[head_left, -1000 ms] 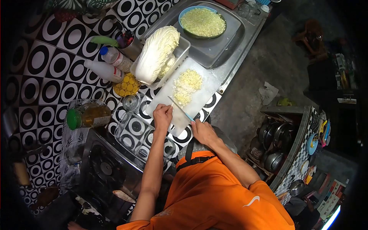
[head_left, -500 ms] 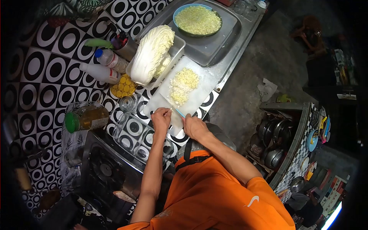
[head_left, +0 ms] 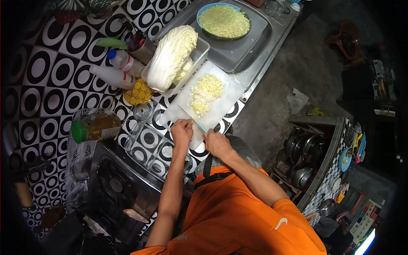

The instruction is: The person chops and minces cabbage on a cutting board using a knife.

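Observation:
My right hand (head_left: 216, 142) is closed round the blue handle of a knife (head_left: 198, 123), whose blade points up and left over the white cutting board (head_left: 227, 87). Beside it my left hand (head_left: 182, 128) has its fingers pinched together at the board's near end; whatever they hold is too small to make out. A pile of chopped pale yellow pieces (head_left: 206, 92) lies on the board beyond the knife. Left of the board, a large napa cabbage (head_left: 171, 57) rests in a clear plastic container (head_left: 203, 50). More chopped pieces fill a round bowl (head_left: 224, 21) farther back.
The bowl stands on a grey tray at the metal sink (head_left: 263, 55). Bottles (head_left: 126, 63) and a jar with yellow contents (head_left: 138, 92) stand at the left. An empty glass dish (head_left: 148, 144) and a stove (head_left: 112, 182) are nearer me. Pots (head_left: 304, 148) fill a shelf at right.
My right hand and the knife have moved left, closer to my left hand, compared with a second ago. The chopped pile looks much the same.

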Motion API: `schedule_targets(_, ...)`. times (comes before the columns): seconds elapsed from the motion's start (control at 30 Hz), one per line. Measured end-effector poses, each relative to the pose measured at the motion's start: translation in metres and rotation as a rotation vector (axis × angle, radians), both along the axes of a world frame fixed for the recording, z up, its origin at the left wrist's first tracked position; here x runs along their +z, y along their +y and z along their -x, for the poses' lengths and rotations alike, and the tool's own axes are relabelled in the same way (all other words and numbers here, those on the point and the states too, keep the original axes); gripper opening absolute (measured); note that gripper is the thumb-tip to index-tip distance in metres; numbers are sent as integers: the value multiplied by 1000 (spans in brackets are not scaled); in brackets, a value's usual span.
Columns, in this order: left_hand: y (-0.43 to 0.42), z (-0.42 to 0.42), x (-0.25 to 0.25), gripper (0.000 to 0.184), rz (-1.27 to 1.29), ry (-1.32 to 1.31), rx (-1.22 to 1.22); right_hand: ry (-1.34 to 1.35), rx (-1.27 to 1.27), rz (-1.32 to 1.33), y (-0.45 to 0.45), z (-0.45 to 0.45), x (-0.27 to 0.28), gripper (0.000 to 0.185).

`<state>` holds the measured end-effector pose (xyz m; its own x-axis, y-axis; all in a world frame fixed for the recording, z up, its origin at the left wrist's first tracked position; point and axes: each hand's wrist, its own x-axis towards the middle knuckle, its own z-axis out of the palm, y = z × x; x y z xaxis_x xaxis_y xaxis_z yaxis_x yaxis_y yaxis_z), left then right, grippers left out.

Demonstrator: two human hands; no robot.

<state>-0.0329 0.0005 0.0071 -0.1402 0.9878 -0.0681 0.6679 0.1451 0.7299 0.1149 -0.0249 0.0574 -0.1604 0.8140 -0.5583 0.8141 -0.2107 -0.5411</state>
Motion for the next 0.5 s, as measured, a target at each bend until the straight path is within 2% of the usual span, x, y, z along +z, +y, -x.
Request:
schedule_targets(0.07,3,-1,-3,11,15,-13,18,-54,-5,-32,-14,-7,-17,38)
schedule_targets(0.3,6,-6,5,12,37,-12,74,20,20,-101,19,7,-8,37)
schedule_targets(0.5,-2,-7,-1,12,-19,-38,97,-11,-13,-96,-12,-7,-25,37)
